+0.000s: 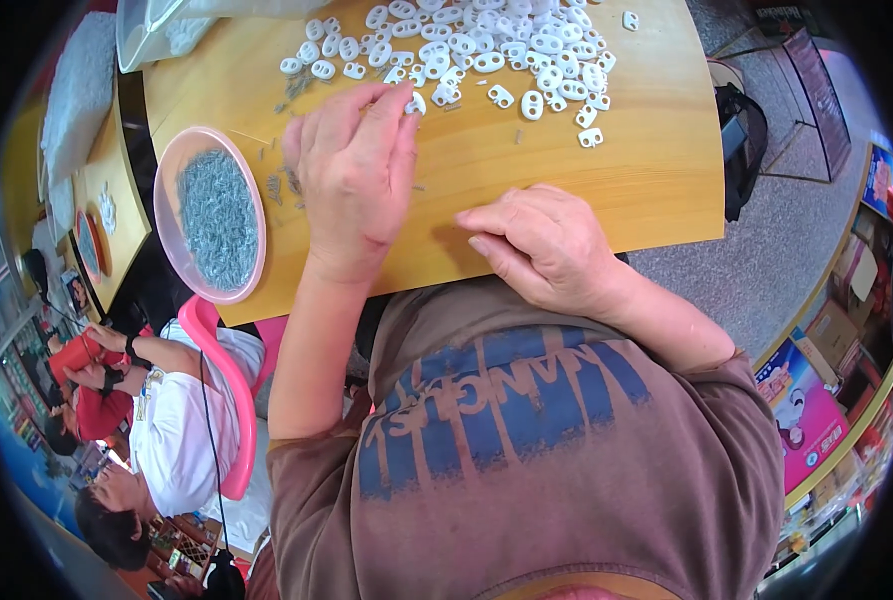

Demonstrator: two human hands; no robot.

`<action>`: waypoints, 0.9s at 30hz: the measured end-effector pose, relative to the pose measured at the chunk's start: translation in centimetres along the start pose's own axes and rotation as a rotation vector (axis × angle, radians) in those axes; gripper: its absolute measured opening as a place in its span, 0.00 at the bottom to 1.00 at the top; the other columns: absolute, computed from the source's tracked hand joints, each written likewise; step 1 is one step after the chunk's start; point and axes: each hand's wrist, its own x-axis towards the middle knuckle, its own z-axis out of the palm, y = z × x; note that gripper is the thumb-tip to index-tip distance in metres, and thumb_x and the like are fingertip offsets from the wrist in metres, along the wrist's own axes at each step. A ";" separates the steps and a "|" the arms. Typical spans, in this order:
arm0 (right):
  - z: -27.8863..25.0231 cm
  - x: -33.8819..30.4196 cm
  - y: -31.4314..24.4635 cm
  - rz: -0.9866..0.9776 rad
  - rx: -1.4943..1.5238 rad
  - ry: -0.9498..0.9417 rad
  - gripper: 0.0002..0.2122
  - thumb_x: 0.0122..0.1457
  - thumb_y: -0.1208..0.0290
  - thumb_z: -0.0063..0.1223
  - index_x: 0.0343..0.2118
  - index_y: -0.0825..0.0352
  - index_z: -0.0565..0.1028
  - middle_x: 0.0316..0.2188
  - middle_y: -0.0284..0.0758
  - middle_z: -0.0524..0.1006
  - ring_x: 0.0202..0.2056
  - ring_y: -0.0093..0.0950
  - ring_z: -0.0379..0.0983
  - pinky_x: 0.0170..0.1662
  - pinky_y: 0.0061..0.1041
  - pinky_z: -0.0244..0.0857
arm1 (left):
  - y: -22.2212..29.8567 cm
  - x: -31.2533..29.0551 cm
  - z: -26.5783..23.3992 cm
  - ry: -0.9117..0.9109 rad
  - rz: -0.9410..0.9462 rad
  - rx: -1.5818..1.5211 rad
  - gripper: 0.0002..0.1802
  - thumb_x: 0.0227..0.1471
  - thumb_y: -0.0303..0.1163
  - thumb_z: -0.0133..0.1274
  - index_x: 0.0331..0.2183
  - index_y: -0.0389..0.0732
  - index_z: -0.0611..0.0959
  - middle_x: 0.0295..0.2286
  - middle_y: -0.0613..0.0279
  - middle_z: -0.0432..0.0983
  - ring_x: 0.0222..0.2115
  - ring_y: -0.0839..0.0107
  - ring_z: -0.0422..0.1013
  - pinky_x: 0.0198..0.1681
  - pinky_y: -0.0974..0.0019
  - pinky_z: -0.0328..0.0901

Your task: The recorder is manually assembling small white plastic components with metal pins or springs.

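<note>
My left hand (351,170) is over the middle of the wooden table, its thumb and forefinger pinched at a white two-hole cord lock (417,104). My right hand (546,240) rests near the table's front edge with its fingers curled in; whatever is between its fingertips, if anything, is hidden. Beyond the left hand, a loose heap of white cord locks (526,40) spreads over the far part of the table. A pink oval bowl (162,225) full of small grey metal springs (216,215) stands to the left. Several loose springs (274,188) lie between bowl and hand.
A clear plastic container (141,35) sits at the table's far left corner. To the left, a person in a white shirt (181,430) sits on a pink chair (228,400) by another table (116,190). A black bag (741,150) hangs beside the table's right edge.
</note>
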 end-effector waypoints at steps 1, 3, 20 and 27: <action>0.0 0.0 0.0 0.010 0.002 -0.009 0.09 0.42 0.82 0.52 0.30 0.69 0.72 0.21 0.35 0.72 0.21 0.30 0.69 0.23 0.24 0.60 | 0.0 0.3 0.1 -0.012 -0.004 0.003 0.13 0.38 0.31 0.54 0.32 0.44 0.78 0.30 0.67 0.70 0.31 0.69 0.65 0.38 0.65 0.53; 0.0 0.0 -0.1 0.012 0.007 0.003 0.09 0.42 0.82 0.52 0.30 0.68 0.72 0.21 0.35 0.72 0.21 0.29 0.69 0.23 0.24 0.60 | 0.0 0.5 0.2 -0.034 0.004 0.018 0.12 0.38 0.31 0.55 0.32 0.44 0.78 0.30 0.67 0.70 0.31 0.69 0.65 0.38 0.65 0.53; -0.9 -0.7 -0.3 0.038 0.084 0.071 0.08 0.44 0.80 0.52 0.30 0.68 0.72 0.18 0.34 0.70 0.19 0.31 0.66 0.22 0.24 0.58 | 1.9 1.0 -0.8 -0.101 -0.102 -0.223 0.06 0.39 0.25 0.54 0.25 0.41 0.75 0.24 0.65 0.70 0.25 0.68 0.66 0.34 0.67 0.55; -3.5 -2.3 -2.4 0.399 0.329 0.054 0.13 0.52 0.77 0.46 0.42 0.71 0.66 0.33 0.36 0.71 0.29 0.20 0.67 0.30 0.17 0.62 | 7.4 -0.8 -2.5 -0.136 -0.495 -1.003 0.08 0.40 0.20 0.54 0.27 0.36 0.73 0.25 0.63 0.69 0.27 0.75 0.65 0.32 0.75 0.61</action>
